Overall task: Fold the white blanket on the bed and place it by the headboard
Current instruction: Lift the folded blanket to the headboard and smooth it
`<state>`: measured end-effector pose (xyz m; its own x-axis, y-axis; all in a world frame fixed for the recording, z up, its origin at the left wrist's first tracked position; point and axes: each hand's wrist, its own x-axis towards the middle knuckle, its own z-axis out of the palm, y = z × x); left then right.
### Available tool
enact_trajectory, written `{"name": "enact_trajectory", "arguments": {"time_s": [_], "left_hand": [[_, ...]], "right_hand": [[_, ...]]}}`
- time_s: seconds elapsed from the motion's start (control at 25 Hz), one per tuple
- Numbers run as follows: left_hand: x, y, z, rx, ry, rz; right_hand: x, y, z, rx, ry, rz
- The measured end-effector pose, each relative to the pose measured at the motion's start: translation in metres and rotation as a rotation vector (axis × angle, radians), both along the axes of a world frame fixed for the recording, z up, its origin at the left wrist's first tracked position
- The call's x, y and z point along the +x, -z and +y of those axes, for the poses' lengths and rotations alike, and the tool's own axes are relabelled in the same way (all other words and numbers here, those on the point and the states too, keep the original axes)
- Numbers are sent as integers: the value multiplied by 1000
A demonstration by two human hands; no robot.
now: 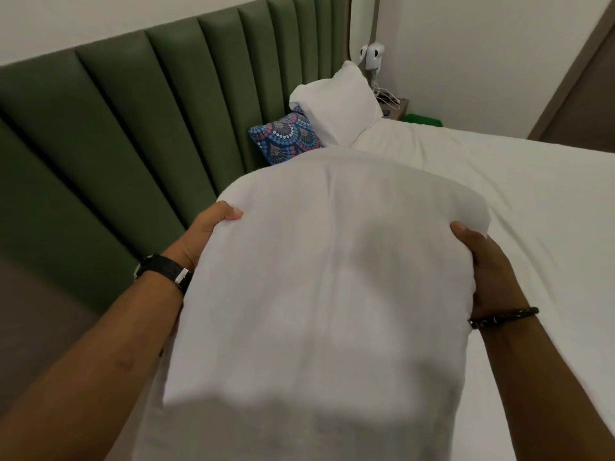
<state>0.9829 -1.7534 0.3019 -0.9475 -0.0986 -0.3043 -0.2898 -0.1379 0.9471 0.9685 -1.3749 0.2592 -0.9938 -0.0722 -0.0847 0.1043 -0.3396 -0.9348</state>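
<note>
- Head view: the folded white blanket (319,294) is held up in front of the person, over the near part of the bed (532,201), between both hands.
- The left hand (206,234) grips the blanket's left edge, thumb curled over the top, the other fingers hidden beneath the cloth; a black watch (164,269) sits on that wrist.
- The right hand (482,264) clasps the right edge, thumb on top, palm against the side; a dark bracelet (502,317) circles the wrist.
- Both forearms reach forward and slightly inward, level with each other.
- The green padded headboard (133,128) runs along the left, just beside the blanket's left edge.
- Beyond the blanket's far edge, a patterned blue cushion (283,138) and a white pillow (339,104) lean at the headboard.
- The white sheet to the right lies flat and bare, open as far as the bed's far edge.
</note>
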Motion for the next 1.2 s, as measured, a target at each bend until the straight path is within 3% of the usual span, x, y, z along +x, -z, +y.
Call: {"name": "enact_trajectory", "arguments": {"time_s": [0.36,0.44,0.56,0.72,0.92,1.0,1.2], "left_hand": [[-183,39,-201,-2,43,-98],[-226,72,-235,19,68,-163],[-266,170,-270,-39,116,-329],[-240,300,-310,-144,217,-619],[-150,354,-363,54,219,-962],[-122,348,-355,22,201,-906],[-142,300,-381,-102,87,-533]], "right_hand": [[-153,45,-201,-64,58,-18],[-188,82,-235,-52,93,-83],[-218,178,-285,74,184,-295],[-173,297,-328,256,40,-630],[-54,338,-344,397,19,-659],[-38,332,-349,330,48,-670],[-34,321,-381,93,77,-623]]}}
